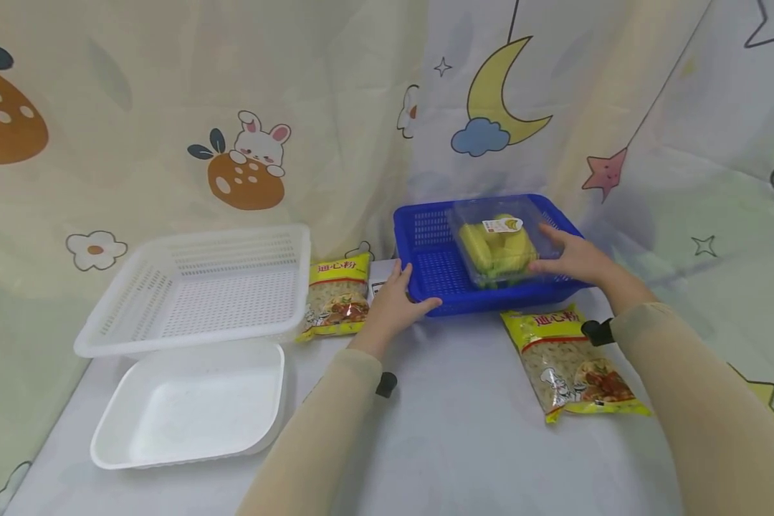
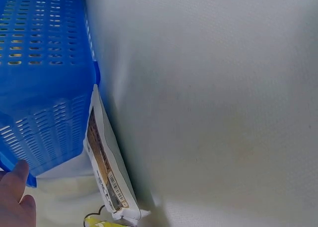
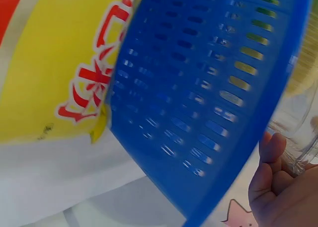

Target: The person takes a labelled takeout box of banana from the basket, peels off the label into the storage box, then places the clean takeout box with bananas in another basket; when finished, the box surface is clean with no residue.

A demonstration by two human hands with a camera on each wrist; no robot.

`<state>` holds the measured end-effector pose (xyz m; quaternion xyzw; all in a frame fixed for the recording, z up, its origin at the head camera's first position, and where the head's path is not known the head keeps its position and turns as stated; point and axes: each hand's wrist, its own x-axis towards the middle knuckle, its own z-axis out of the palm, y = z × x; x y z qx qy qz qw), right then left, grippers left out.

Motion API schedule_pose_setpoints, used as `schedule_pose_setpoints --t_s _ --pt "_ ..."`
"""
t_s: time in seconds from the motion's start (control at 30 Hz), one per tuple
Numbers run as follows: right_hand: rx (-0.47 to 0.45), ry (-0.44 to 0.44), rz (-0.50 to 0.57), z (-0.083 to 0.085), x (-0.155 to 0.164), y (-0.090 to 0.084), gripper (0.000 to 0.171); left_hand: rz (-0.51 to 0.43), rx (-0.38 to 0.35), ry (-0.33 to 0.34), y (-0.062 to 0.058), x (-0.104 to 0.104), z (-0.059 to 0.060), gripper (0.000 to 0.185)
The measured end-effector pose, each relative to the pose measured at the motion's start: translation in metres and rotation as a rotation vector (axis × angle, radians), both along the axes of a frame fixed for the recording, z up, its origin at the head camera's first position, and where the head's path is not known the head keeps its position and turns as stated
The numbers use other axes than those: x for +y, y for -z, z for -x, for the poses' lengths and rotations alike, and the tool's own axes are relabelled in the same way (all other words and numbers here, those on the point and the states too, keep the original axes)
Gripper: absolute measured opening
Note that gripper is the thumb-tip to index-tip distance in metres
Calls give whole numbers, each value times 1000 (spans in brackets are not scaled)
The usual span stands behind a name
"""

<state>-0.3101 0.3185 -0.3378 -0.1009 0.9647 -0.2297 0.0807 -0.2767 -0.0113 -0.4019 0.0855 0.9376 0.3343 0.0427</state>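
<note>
A blue plastic basket point(image 1: 471, 307) stands at the back right of the table. In its right half sits a tilted clear plastic box point(image 1: 532, 226) with yellow fruit point(image 1: 490, 247) inside, probably bananas, and a small label on the lid. My right hand point(image 1: 577, 259) grips the box's right side; in the right wrist view the curled fingers point(image 3: 272, 155) meet its clear corner. Spread at the basket's front left corner, my left hand point(image 1: 390, 308) has its thumb along the front. The left wrist view shows fingers touching the blue rim point(image 2: 31, 180).
Left of the basket lies a yellow pasta bag point(image 1: 338, 297), with a white-and-brown packet point(image 2: 107, 162) against the basket. Another pasta bag point(image 1: 570, 362) lies in front, under the right forearm. A white basket point(image 1: 232, 333) and a white tray point(image 1: 193, 408) stand at left. A printed curtain point(image 1: 355, 107) hangs behind.
</note>
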Motion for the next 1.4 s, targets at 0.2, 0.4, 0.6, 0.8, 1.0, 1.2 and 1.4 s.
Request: schedule_pose_setpoints --t_s 0.2,0.4,0.6,0.8,1.0,1.2,1.4 --pt "15 19 30 -4 2 -8 96 6 -5 4 1 1 1 97" --pt "9 28 68 -8 2 -15 96 18 -1 9 1 3 1 96" --pt "22 30 79 -13 2 -23 94 57 3 31 -2 5 1 99" --pt "45 27 84 -21 -3 -30 95 41 43 48 -12 1 6 111" --pt "55 13 118 -26 -11 -37 92 -160 47 35 -38 -13 23 104" --pt "43 19 129 -28 -20 -42 94 -440 -12 14 -69 -28 42 98" --pt "38 -8 136 -31 -35 -49 92 -485 -42 20 -96 -34 53 92"
